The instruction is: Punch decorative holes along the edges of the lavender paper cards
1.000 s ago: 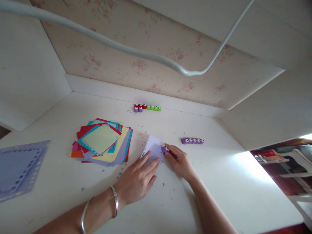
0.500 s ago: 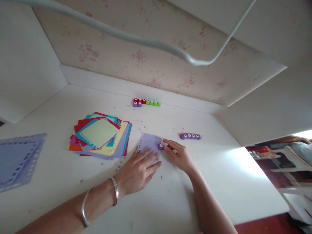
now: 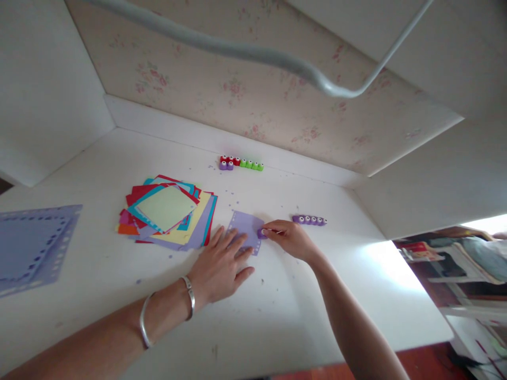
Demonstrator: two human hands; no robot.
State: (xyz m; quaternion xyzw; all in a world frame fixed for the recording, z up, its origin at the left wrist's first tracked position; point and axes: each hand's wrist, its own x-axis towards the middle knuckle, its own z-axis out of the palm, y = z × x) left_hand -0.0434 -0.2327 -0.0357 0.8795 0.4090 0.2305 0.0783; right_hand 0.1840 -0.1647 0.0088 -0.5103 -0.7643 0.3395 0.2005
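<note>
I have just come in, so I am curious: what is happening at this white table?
A person's left hand lies flat with spread fingers on a small purple sheet. The right hand holds a small purple punch at the sheet's right edge. Small holes show along parts of the sheet's edges. A stack of colored paper lies to the left, and more punches stand behind in rows.
</note>
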